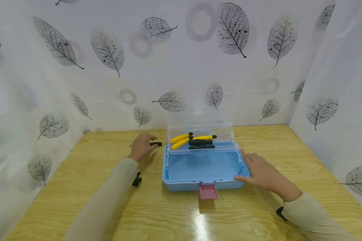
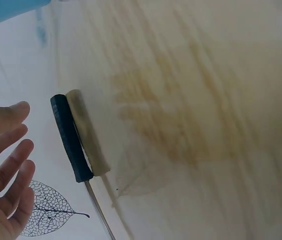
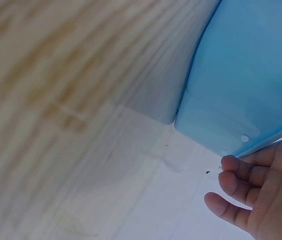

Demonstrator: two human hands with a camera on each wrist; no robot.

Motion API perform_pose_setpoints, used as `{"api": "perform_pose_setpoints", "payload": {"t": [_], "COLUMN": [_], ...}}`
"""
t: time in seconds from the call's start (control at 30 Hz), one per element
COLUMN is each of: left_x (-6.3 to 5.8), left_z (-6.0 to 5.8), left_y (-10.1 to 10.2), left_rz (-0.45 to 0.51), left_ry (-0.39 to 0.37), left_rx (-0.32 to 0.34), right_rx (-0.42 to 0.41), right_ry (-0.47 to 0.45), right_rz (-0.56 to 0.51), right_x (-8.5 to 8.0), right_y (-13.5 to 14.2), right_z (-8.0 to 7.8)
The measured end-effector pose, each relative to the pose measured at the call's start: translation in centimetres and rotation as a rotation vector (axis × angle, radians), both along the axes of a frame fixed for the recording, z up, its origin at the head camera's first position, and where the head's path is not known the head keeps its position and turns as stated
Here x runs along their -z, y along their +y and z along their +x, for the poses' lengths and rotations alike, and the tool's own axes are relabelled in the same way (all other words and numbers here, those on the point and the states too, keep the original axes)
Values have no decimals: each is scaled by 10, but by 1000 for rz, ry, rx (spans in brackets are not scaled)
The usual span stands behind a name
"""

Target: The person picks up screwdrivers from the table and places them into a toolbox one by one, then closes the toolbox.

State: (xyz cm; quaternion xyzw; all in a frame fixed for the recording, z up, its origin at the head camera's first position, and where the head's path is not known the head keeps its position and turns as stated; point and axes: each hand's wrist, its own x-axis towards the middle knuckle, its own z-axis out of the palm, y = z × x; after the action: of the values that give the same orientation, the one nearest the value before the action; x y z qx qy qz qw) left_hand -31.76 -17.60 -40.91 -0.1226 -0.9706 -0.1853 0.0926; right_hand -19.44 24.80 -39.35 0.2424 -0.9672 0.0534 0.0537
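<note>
Over the table's left part, my left hand (image 1: pixel 141 146) is beside a screwdriver (image 1: pixel 156 144) with a black handle. The left wrist view shows a gap between its loosely bent fingers (image 2: pixel 13 170) and the dark handle; the metal shaft points away. My right hand (image 1: pixel 263 174) rests against the right end of a light blue toolbox (image 1: pixel 181 186), thumb at the front corner and fingers along the side. Raised at the box's back is a clear tray (image 1: pixel 169 134) holding several screwdrivers, with yellow handles (image 1: pixel 180 138) and black handles (image 1: pixel 200 142).
The toolbox stands with its clear lid (image 1: pixel 199 117) up and its pink latch (image 1: pixel 208 192) hanging at the front. Beneath is a wood-grain table (image 1: pixel 108 147). White leaf-patterned curtains (image 1: pixel 181 67) enclose the back and sides. Black straps (image 1: pixel 137 179) show at the wrists.
</note>
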Motion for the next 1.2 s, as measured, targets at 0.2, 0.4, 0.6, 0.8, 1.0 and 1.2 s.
{"api": "perform_pose_setpoints", "payload": {"t": [0.2,0.4,0.6,0.8,1.0,1.2], "left_x": [4,4,3,3,2,0], "left_z": [-4,-8,-9,-10,-10,-7], "left_y": [3,7,8,8,6,1], "left_rz": [-50,-80,-106,-122,-99,-114], "left_ry": [-9,-67,-78,-106,-134,-132], "left_rx": [6,-9,-9,-5,-6,11], "right_rx": [-6,-5,-4,5,7,0], "right_ry": [19,4,-2,-27,-30,0], "right_rz": [-1,2,4,0,1,-1], "right_x": [1,1,-1,-1,-1,-3], "right_y": [0,0,-1,0,-1,-1], "right_z": [-1,-1,-1,0,1,1]}}
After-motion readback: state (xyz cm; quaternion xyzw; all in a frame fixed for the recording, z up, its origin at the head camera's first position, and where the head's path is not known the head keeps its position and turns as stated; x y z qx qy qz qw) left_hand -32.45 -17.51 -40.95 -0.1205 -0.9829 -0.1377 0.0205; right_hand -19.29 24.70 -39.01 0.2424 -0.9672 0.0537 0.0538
